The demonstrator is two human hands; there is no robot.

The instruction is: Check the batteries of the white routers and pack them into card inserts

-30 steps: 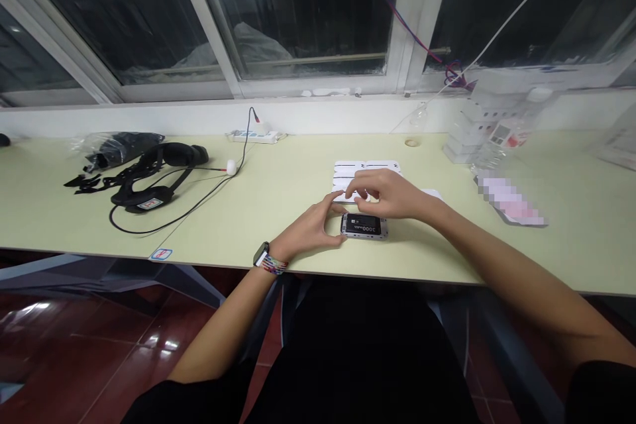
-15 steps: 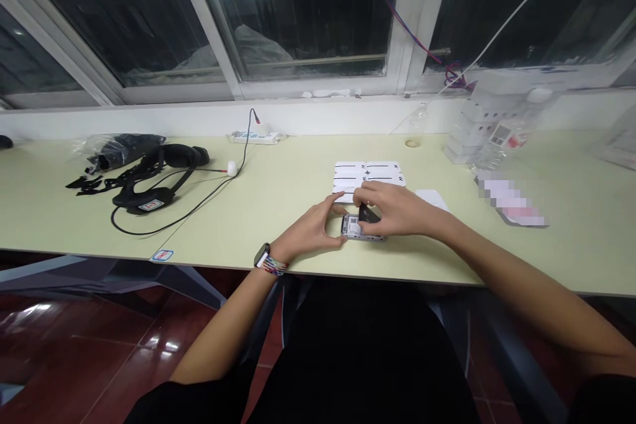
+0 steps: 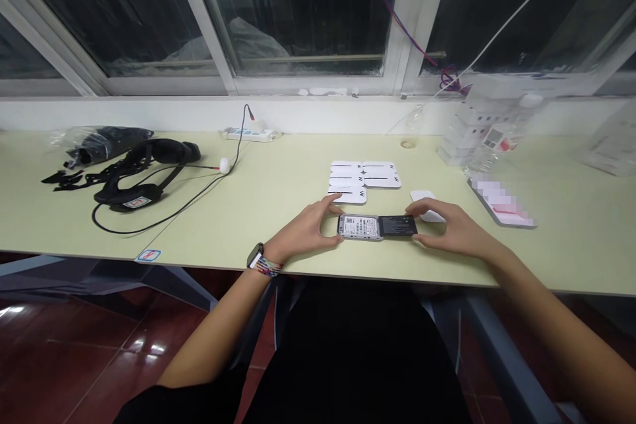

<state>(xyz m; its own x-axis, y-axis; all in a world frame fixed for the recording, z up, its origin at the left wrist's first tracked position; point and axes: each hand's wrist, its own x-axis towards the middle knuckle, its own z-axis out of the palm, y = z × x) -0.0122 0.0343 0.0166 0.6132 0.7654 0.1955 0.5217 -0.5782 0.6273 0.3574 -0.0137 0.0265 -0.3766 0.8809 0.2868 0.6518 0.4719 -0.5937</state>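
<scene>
My left hand (image 3: pixel 309 230) grips the left end of a small pale electronic device (image 3: pixel 358 226), thumb at the near corner and forefinger at the far one. Its open inside faces up and shows a printed label. At its right end, meeting or just overlapping it, lies a flat black battery (image 3: pixel 397 226) with fine print. The thumb and fingers of my right hand (image 3: pixel 450 228) close around the battery's right end. Partly behind that hand is a white rounded cover (image 3: pixel 422 197). Several white cases with black lines (image 3: pixel 348 180) lie in rows beyond the device.
On the left are a black headset (image 3: pixel 129 192) with a cable and a plastic bag (image 3: pixel 102 144). A power strip (image 3: pixel 250 134) sits by the wall. To the right are a phone-like slab (image 3: pixel 501 203), a clear bottle (image 3: pixel 509 136) and stacked white boxes (image 3: pixel 457 139). The table's front edge is close.
My right hand has moved right, and the battery, tilted up over the device before, now lies flat at its right end. My left hand keeps its grip. The view has shifted slightly.
</scene>
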